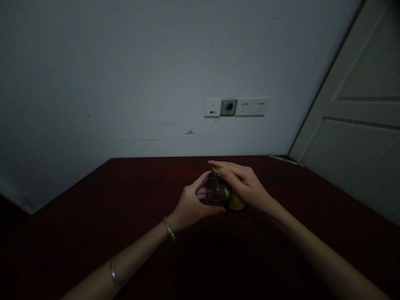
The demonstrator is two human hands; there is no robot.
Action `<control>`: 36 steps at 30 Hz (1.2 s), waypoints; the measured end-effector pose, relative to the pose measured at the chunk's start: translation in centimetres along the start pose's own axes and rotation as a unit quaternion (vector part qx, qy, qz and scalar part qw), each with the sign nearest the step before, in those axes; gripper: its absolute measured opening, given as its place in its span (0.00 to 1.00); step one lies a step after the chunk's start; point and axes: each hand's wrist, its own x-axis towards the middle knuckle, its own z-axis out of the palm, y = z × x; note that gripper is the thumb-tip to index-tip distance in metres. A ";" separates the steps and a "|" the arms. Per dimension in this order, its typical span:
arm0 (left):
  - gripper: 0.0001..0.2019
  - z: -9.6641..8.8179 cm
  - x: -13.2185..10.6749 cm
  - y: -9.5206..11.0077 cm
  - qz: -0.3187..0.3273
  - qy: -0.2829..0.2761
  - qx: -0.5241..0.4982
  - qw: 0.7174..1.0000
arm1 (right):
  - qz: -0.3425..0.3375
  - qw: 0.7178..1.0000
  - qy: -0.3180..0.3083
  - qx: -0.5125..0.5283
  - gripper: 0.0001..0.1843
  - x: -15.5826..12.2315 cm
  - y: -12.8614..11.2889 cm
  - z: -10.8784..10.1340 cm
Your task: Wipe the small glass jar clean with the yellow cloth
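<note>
In the dim head view, both hands meet above a dark red-brown table (131,196). My left hand (189,206) is curled around a small dark glass object (217,191), perhaps a glass or jar. My right hand (246,185) presses a yellow cloth (236,203) against that object, with its fingers laid over the top. A bracelet sits on my left wrist and a bangle further up the forearm.
A white wall rises behind the table, carrying a row of sockets and switches (236,107). A pale panelled door (359,121) stands at the right. A thin light strip (286,160) lies at the table's far right corner.
</note>
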 end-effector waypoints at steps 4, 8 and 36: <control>0.49 -0.1 0.0 -0.1 -0.015 -0.012 -0.060 0.998 | 0.083 0.989 0.042 0.118 0.16 0.2 0.3 0.5; 0.51 0.1 0.2 0.2 -0.042 0.016 -0.097 0.994 | 0.028 0.994 0.085 0.066 0.17 -0.2 0.1 0.8; 0.44 0.8 -0.7 1.5 0.016 -0.031 -0.022 0.999 | 0.085 0.981 0.041 0.168 0.15 -0.3 0.0 0.2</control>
